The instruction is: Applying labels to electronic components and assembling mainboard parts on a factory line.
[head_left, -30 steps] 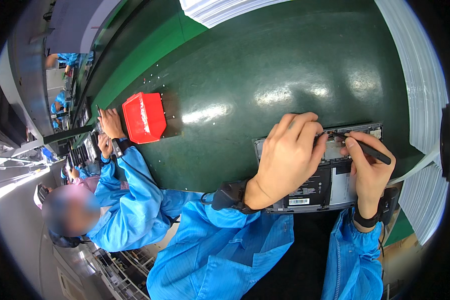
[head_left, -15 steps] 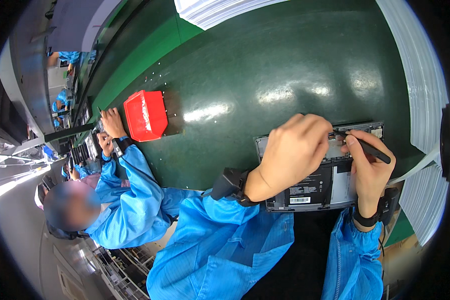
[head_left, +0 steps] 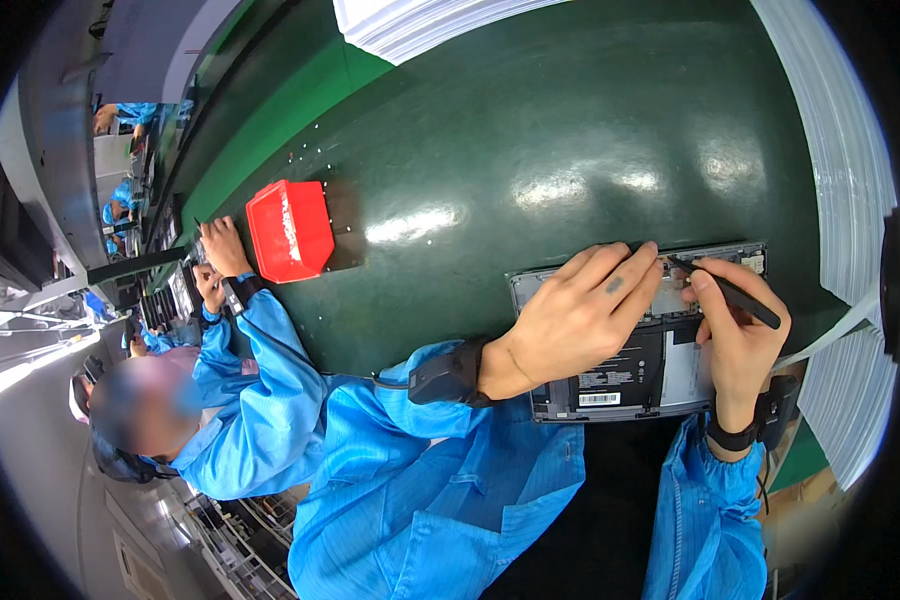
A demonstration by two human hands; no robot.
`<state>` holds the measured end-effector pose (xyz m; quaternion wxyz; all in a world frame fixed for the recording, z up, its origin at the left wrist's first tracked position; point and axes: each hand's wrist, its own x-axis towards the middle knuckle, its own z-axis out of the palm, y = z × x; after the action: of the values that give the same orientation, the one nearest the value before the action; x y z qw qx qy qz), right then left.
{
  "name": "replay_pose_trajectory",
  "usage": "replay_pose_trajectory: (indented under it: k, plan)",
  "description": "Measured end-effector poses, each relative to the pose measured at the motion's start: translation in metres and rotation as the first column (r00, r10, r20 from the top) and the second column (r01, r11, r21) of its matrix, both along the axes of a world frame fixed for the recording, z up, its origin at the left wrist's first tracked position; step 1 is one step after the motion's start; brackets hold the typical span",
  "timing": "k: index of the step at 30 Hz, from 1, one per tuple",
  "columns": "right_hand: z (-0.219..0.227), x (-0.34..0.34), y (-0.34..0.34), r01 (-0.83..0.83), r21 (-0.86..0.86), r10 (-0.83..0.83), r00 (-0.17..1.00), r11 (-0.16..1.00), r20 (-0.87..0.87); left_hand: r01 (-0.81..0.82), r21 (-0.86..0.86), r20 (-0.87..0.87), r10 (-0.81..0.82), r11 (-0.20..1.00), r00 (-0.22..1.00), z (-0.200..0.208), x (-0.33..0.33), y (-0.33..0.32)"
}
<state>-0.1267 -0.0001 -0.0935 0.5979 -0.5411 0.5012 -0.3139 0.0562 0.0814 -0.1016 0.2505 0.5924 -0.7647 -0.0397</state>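
An opened laptop base (head_left: 625, 412) lies on the green table in front of me, its inside facing up. A black battery (head_left: 620, 375) fills part of its near side, with circuit parts along the far edge. Across the left part rests my left hand (head_left: 582, 312), palm down, its fingers stretched toward the far edge; the thumb is hidden. My right hand (head_left: 745, 325) pinches black tweezers (head_left: 740, 298), whose dark tip reaches the parts beside my left fingertips. What lies under those fingertips cannot be made out.
A red bin (head_left: 292, 232) stands at the left, small white bits scattered about it. White stacked sheets (head_left: 840, 150) line the right side, and another stack (head_left: 420, 25) sits at the far edge. A co-worker in a blue smock (head_left: 260, 400) works at my left.
My left hand has turned flatter, its fingers straightening over the laptop base, and its wrist has shifted slightly left. My right hand and the tweezers have hardly moved.
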Motion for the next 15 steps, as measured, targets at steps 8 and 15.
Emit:
replay_pose_trajectory:
  k: [8,15]
  plan:
    - [0.003,-0.001,-0.001,-0.062,-0.082,0.058,0.997,0.995,-0.053,0.025,0.011,0.027,-0.026,1.0,0.999,0.003,0.001,-0.002]
    - [0.004,0.0,0.0,-0.14,-0.2,0.13,0.99,0.97,-0.062,0.021,-0.042,-0.035,-0.022,0.999,0.999,0.0,0.005,0.005]
